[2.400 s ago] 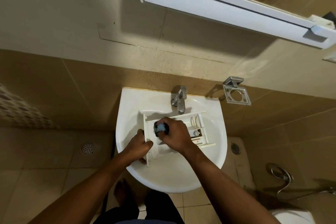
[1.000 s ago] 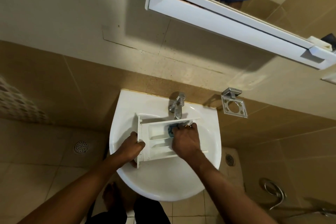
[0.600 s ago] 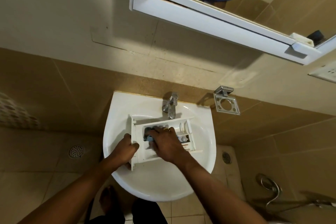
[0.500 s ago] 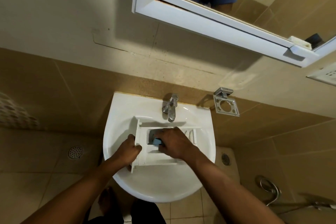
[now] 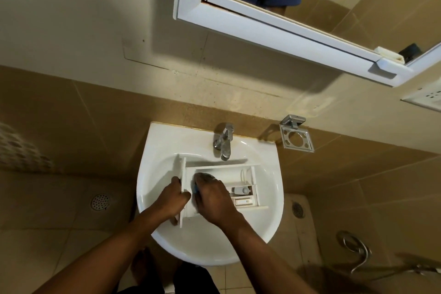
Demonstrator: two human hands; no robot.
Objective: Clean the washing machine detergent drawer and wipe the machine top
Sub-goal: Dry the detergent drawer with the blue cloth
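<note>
The white detergent drawer (image 5: 229,172) lies inside the white sink (image 5: 157,155), its front panel pointing left. My left hand (image 5: 170,200) grips that front panel from the left side. My right hand (image 5: 212,194) is curled over a blue sponge (image 5: 195,189) pressed into the drawer's left compartment; only a sliver of the sponge shows. The small compartments with their inserts at the drawer's right end are uncovered.
A chrome tap (image 5: 223,142) stands at the back of the sink, right above the drawer. A metal holder (image 5: 296,139) is fixed to the wall to the right. A white-framed mirror (image 5: 274,31) hangs above. Floor drains (image 5: 100,201) lie on the tiled floor below.
My right hand has slid the sponge leftward along the drawer, from its middle to the left compartment. The left hand keeps its hold on the front panel.
</note>
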